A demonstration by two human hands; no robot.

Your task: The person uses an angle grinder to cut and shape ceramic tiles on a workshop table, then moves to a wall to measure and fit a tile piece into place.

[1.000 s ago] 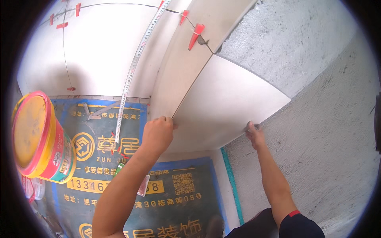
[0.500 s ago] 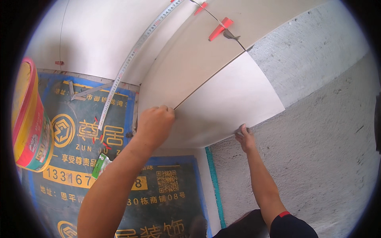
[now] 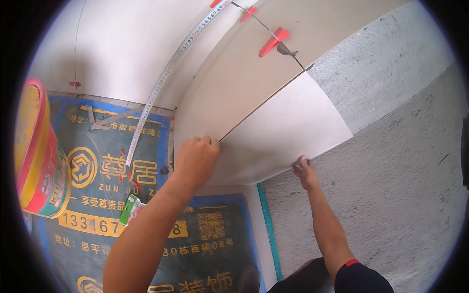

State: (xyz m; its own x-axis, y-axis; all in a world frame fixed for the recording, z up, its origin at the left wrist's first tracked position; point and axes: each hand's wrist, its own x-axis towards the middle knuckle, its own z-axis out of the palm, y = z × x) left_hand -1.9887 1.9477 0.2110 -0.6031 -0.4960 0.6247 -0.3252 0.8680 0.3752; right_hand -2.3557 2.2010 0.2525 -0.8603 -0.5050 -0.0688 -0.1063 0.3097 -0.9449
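A pale tile (image 3: 288, 127) lies along a beige tile (image 3: 244, 88), with a narrow dark joint between them. My left hand (image 3: 198, 158) is closed at the near end of this joint, its knuckles up and its fingertips hidden, so what it pinches cannot be seen. At the pale tile's lower edge, my right hand (image 3: 306, 173) grips the rim, with one fingertip on the face and the other fingers bent at the edge. A red wedge (image 3: 274, 42) and a dark tile clip (image 3: 286, 50) sit farther along the joint.
A tape measure blade (image 3: 166, 73) stretches from the white tile surface onto the printed floor sheet (image 3: 215, 263). A yellow and red bucket (image 3: 44, 161) stands at left, near a metal angle piece (image 3: 105, 121) and a green packet (image 3: 131, 210). Rough grey cement (image 3: 381, 205) spreads at right.
The whole view has shifted slightly, so everything sits a little lower and farther right. My right fingers have changed their hold slightly at the tile edge. The left hand stays closed at the joint.
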